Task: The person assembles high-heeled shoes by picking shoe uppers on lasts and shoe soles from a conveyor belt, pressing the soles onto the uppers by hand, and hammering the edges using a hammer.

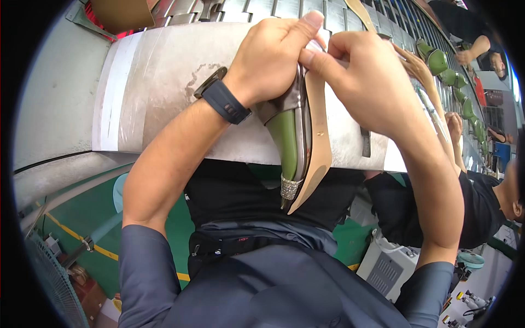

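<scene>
Head view — left hand (270,61) wraps green shoe (284,141), right hand (373,82) pinches tan sole (321,147).

From where I sit, I see a pointed shoe (284,139) held up on its side, its toe aimed at the lower edge of my view. Glossy dark brown material covers part of a smooth green form (283,136), and a sparkling band (289,188) crosses near the tip. A slim tan sole (319,145) runs lengthwise just beside its underside, pointed end down. I can't tell whether they touch at the covered upper end.
</scene>
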`<state>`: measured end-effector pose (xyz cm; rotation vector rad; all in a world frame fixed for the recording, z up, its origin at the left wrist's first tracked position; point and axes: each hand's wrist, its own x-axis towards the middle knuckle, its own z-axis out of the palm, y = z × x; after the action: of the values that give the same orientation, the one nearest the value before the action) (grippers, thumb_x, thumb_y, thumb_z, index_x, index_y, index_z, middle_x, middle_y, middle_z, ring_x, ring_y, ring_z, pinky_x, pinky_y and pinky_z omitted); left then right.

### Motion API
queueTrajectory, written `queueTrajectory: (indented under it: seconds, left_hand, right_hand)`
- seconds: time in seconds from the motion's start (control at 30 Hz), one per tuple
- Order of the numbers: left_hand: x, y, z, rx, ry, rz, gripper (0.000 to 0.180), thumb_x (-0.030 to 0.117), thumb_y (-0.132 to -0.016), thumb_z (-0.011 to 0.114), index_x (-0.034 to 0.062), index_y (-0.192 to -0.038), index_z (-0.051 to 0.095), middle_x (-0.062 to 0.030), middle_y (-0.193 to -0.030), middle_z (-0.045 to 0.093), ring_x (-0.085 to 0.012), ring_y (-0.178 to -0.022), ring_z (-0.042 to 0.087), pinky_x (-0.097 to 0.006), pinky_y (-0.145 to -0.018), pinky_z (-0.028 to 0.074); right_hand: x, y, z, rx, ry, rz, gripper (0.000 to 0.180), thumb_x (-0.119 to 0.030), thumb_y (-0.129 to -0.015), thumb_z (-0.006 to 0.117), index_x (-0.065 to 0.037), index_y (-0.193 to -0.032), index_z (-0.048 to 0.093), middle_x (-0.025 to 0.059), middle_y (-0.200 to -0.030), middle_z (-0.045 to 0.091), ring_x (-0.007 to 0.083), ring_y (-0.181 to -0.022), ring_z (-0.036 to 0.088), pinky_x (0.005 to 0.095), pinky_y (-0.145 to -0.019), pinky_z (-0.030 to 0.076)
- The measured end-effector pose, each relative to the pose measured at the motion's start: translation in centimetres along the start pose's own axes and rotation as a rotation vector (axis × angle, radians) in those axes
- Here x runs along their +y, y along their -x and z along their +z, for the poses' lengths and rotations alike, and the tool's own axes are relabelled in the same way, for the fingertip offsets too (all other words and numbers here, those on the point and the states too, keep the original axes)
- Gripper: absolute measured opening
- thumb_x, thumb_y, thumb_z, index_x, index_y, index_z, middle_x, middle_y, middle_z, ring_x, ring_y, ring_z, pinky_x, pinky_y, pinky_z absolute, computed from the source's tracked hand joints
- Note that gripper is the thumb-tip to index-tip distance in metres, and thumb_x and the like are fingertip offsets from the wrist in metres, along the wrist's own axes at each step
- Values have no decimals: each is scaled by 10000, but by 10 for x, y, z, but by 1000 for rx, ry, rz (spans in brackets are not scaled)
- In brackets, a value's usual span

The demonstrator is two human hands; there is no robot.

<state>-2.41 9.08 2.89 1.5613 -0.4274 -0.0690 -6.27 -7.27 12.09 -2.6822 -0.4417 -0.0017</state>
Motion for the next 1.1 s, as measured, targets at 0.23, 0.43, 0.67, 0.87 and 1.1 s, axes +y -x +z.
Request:
queueTrajectory:
  seconds: [0.23, 0.43, 0.67, 0.87, 1.1]
  left_hand:
    - [3, 8, -4, -43, -93, 122, 482, 426, -1111, 598, -11, -1008, 773, -19, -819, 700, -66, -752, 588, -238, -696, 482]
    - [-6, 6, 5, 12, -100, 192, 451, 389, -1101, 607, -16, -994, 773, 8, -776, 637, -66, -740, 539, -246, -676, 445]
    - [1, 9, 9, 101, -129, 180, 430, 380, -1070, 633, -7, -942, 772, 12, -645, 537, -76, -631, 462, -286, -577, 388]
    - [1, 6, 9, 143, -128, 225, 412, 347, -1038, 653, -24, -897, 767, -34, -608, 549, -96, -596, 485, -303, -554, 406]
    - [1, 5, 10, 132, -210, 225, 411, 339, -1034, 650, -41, -950, 782, -136, -675, 685, -161, -624, 633, -339, -595, 484]
  right_hand:
    - [37, 45, 10, -162, -665, 180, 372, -284, -863, 895, 25, -975, 720, 8, -767, 683, 52, -674, 573, 258, -600, 461]
    - [36, 55, 26, -324, -822, 306, 388, -304, -931, 871, 18, -821, 683, -42, -680, 600, 16, -627, 462, 231, -551, 378]
    - [35, 52, 25, -273, -764, 249, 410, -296, -929, 876, 11, -779, 649, -53, -656, 550, 34, -624, 416, 254, -536, 351]
    - [28, 50, 25, -280, -756, 268, 381, -275, -911, 893, 14, -817, 664, -48, -657, 543, 45, -609, 434, 267, -536, 366]
    - [22, 49, 26, -256, -747, 309, 365, -255, -894, 904, 8, -858, 654, -27, -671, 596, 47, -601, 504, 259, -536, 396]
